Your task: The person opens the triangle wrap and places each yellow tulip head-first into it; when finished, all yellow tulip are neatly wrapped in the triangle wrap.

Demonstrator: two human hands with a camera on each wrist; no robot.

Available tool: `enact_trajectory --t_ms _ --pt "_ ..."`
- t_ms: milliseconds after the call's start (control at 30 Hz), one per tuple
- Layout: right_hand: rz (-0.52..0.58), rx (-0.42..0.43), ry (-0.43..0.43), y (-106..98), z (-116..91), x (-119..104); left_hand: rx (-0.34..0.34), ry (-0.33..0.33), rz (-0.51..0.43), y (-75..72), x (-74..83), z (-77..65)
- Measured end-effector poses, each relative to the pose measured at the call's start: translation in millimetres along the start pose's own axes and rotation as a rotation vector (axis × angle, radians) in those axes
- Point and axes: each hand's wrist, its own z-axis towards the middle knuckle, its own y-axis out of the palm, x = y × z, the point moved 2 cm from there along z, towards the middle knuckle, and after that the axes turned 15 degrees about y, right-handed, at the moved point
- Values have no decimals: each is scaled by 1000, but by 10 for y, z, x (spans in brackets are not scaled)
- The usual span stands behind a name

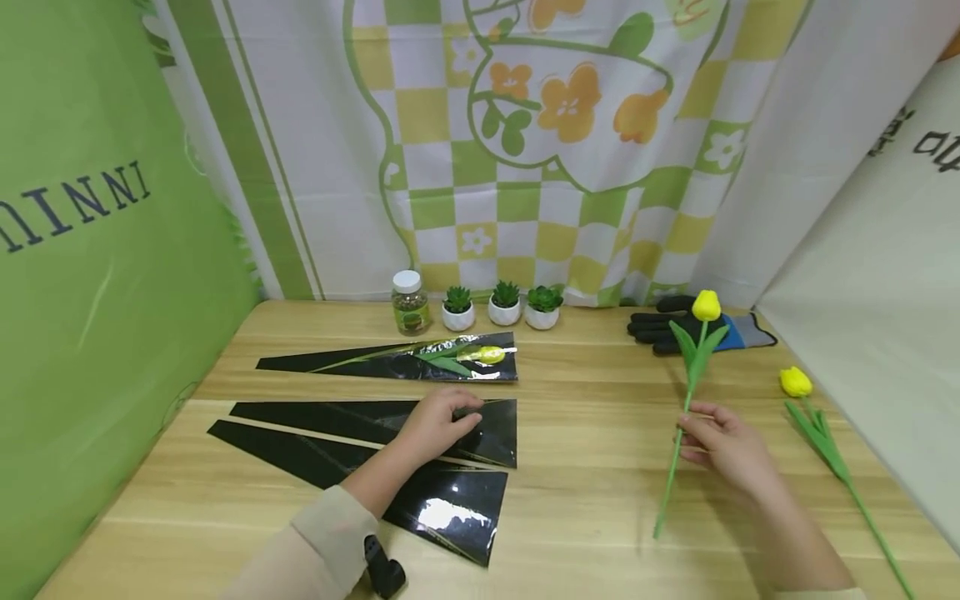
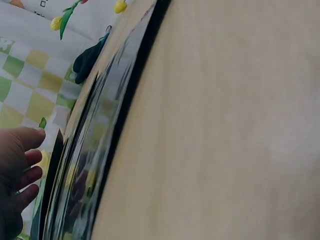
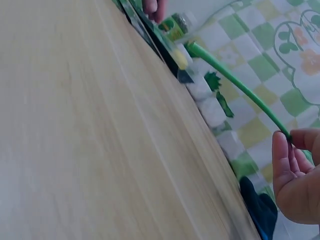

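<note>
Between thumb and fingertips, my right hand (image 1: 723, 442) pinches the green stem of a yellow artificial tulip (image 1: 706, 306), its bloom pointing up and away. The stem's bare lower end (image 3: 240, 85) stretches out from the fingers in the right wrist view. My left hand (image 1: 438, 425) hovers over the middle black tapered sleeve (image 1: 337, 414), fingers loosely bent with nothing in them. Nearer me lies another black sleeve (image 1: 457, 504), partly covered by my left forearm. Farther back, a third sleeve (image 1: 300, 363) has a yellow tulip (image 1: 483, 354) inside it.
A second loose tulip (image 1: 797, 382) lies along the right table edge. At the back are a black and blue work glove (image 1: 660, 332), a white-capped jar (image 1: 411, 308) and three small potted succulents (image 1: 504, 307). Patterned curtain hangs behind; green fabric (image 1: 97, 292) borders the left.
</note>
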Motion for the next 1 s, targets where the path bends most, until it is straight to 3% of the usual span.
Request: enact_trajectory --t_ms 233,433,667,1000 --pt "369 -54 18 350 59 -107 -58 37 53 135 -16 -22" --pt "534 42 44 591 145 -157 -64 34 117 241 -23 -52" --pt "602 108 21 816 247 -172 -33 48 162 273 -21 -67" --pt "576 130 8 951 316 -158 -36 58 180 289 -51 -88"
